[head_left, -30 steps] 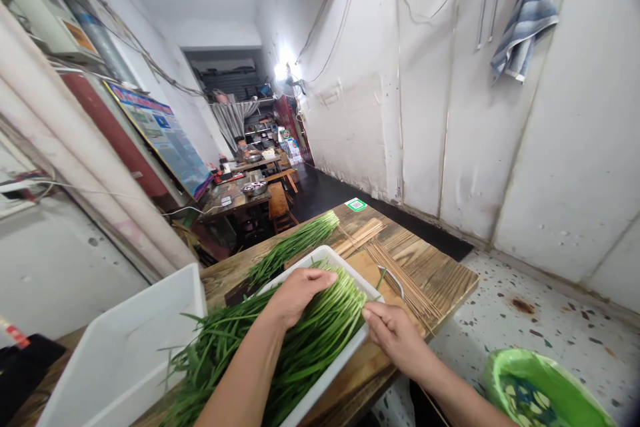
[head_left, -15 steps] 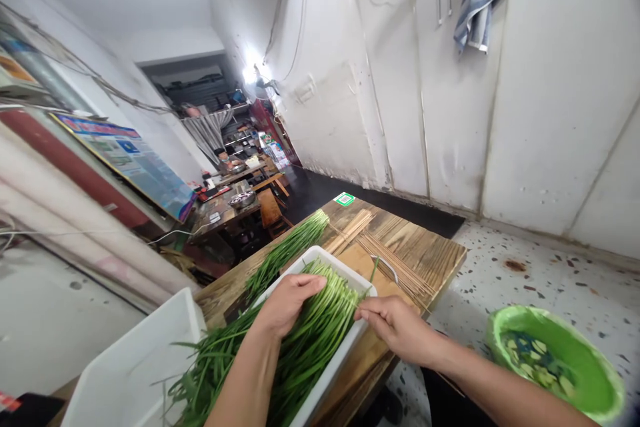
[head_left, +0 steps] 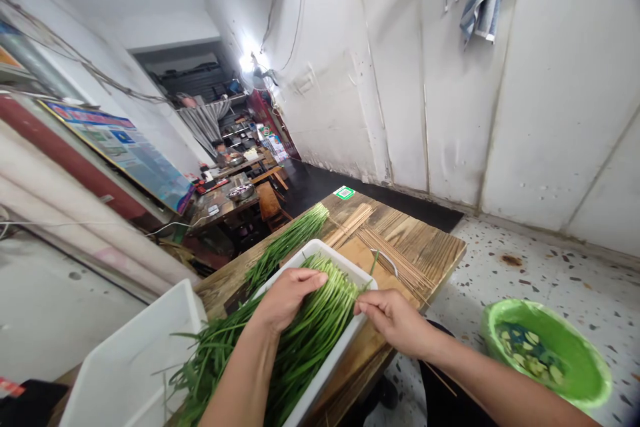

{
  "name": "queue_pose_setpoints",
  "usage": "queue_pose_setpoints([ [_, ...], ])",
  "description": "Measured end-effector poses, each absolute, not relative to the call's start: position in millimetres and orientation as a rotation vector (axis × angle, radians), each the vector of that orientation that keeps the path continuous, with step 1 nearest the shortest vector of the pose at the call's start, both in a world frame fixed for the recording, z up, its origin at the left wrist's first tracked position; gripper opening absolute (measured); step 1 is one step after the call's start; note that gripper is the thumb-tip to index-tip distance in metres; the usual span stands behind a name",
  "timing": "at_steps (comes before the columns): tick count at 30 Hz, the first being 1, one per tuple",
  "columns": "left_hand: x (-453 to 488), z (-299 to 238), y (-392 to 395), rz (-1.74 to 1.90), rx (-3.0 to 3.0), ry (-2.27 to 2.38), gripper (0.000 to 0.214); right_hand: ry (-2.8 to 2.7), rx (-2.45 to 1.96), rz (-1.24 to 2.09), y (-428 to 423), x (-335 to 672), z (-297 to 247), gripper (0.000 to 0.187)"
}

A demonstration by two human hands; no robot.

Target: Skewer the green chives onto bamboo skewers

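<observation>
A white rectangular tray (head_left: 334,365) on the wooden table (head_left: 425,247) holds a thick layer of long green chives (head_left: 320,320). My left hand (head_left: 287,297) lies palm down on the chives, fingers curled over the stalks. My right hand (head_left: 393,320) is at the tray's right rim, thumb and forefinger pinched on the stalk ends of the chives. A thin stick runs under my right wrist; whether the hand holds it I cannot tell.
A second chive bundle (head_left: 290,243) lies beyond the tray. Bamboo skewers (head_left: 395,260) are spread on the table's far right. An empty white tub (head_left: 135,360) stands left. A green-lined bin (head_left: 547,353) with scraps sits on the floor, right. Tables and stools fill the back.
The view swung left, then steadied. My right hand slid slightly left along the tray rim onto the chive ends. My left hand stayed on the chives.
</observation>
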State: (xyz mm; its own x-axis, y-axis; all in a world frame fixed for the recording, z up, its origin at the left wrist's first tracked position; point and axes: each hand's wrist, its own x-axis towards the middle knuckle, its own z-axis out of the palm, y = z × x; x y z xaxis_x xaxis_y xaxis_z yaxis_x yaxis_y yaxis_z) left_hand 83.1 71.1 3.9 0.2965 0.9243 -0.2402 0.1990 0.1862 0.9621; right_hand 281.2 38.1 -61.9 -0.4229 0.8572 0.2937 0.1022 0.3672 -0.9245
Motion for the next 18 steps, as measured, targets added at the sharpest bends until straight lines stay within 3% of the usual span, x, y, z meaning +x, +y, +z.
queue_pose_setpoints([
  [9,87.5,-1.1,74.8,0.791,1.237,1.183,0.027,-1.742,-0.835,1.21,38.7,281.6,-60.5,0.026],
  [18,80.8,-7.5,78.4,0.728,1.172,1.139,0.029,-1.912,-0.861,0.962,48.9,282.1,-46.0,0.027],
])
